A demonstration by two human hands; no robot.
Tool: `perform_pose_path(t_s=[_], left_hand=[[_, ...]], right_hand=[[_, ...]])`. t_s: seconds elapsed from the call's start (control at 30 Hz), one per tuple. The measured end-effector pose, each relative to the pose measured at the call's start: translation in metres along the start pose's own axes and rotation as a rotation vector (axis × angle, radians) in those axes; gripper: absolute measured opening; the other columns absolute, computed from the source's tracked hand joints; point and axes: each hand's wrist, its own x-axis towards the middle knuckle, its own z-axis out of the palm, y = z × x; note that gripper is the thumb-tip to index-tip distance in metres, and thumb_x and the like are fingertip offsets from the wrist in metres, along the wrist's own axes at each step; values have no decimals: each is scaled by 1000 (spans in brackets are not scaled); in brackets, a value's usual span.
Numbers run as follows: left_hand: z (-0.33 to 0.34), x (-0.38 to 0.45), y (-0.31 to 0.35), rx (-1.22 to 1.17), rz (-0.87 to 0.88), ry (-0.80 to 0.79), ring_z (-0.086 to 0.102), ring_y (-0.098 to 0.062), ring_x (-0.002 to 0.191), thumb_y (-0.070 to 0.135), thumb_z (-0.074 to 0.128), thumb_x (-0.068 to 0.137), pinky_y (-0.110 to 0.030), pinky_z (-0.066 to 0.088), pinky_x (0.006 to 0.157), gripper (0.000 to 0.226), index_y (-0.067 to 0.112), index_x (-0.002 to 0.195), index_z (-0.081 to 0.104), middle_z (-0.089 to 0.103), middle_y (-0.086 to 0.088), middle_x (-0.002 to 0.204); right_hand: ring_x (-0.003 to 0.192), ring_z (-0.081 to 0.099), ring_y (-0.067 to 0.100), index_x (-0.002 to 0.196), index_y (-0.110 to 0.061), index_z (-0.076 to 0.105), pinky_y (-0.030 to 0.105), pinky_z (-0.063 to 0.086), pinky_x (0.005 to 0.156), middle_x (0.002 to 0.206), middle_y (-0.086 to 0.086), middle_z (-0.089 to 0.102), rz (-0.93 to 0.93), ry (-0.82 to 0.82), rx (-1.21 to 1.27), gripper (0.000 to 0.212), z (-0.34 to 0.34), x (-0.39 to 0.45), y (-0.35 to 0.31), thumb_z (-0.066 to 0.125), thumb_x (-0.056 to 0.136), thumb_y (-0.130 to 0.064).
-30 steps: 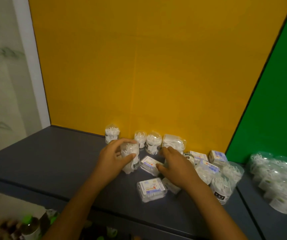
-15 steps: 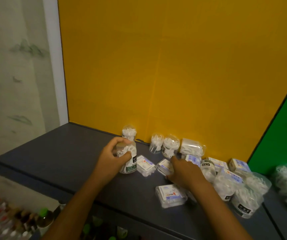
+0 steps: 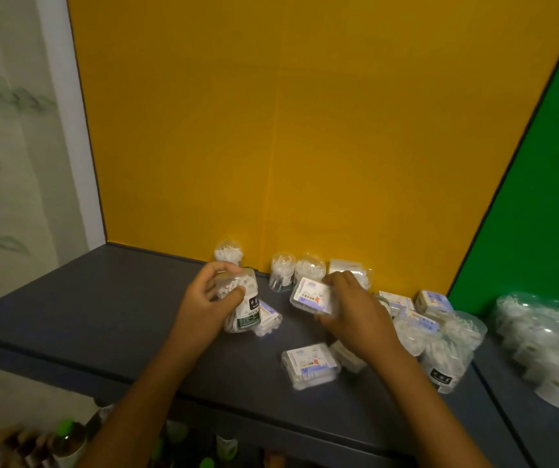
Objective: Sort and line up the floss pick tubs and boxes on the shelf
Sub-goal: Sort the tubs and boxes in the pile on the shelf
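My left hand (image 3: 208, 300) grips a clear floss pick tub (image 3: 242, 307) with a dark label, tilted just above the grey shelf (image 3: 109, 305). My right hand (image 3: 352, 312) holds a flat floss pick box (image 3: 311, 295) lifted off the shelf. A second box (image 3: 310, 365) lies near the front, and a third box (image 3: 269, 319) lies partly behind the held tub. Three tubs (image 3: 229, 253) (image 3: 281, 271) (image 3: 309, 269) stand along the yellow back wall. More tubs and boxes (image 3: 440, 336) crowd the right side.
A yellow panel (image 3: 305, 130) backs the shelf, with a green panel (image 3: 541, 197) to the right. A heap of tubs (image 3: 548, 346) lies on the neighbouring shelf section. Bottles (image 3: 65, 440) stand on a lower level beneath the shelf's front edge.
My right hand has picked up a flat box from the shelf and raised it. My left hand still holds the tub, now tilted. The camera view has shifted left.
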Motion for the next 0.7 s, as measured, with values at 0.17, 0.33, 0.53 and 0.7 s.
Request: perform_pose_path(t_s=[0.17, 0.33, 0.53, 0.7], left_hand=[[38, -11, 22, -5, 27, -54, 61, -16, 112, 25, 66, 75, -47, 51, 95, 19, 32, 92, 62, 66, 4, 115], [92, -40, 42, -51, 47, -96, 62, -21, 110, 18, 68, 79, -46, 53, 91, 20, 25, 96, 61, 66, 2, 114], [158, -82, 69, -49, 73, -189, 57, 0, 112, 24, 68, 77, -37, 50, 89, 24, 18, 98, 58, 63, 16, 109], [214, -120, 84, -75, 92, -269, 60, -11, 109, 31, 66, 72, -34, 53, 85, 23, 26, 93, 57, 61, 7, 112]], right_hand=[[110, 55, 21, 130, -32, 43, 31, 42, 69, 129, -5, 43, 49, 79, 32, 62, -41, -31, 29, 74, 78, -39], [107, 53, 24, 127, -35, 43, 34, 42, 65, 123, -5, 41, 89, 108, 3, 56, -81, -80, 68, 72, 79, -36], [99, 58, 23, 131, -32, 41, 32, 42, 60, 118, -3, 43, 142, 130, -59, 59, -129, -141, 111, 70, 80, -37], [97, 59, 23, 129, -31, 43, 36, 48, 62, 122, -2, 44, 189, 147, -79, 55, -167, -199, 153, 70, 81, -40]])
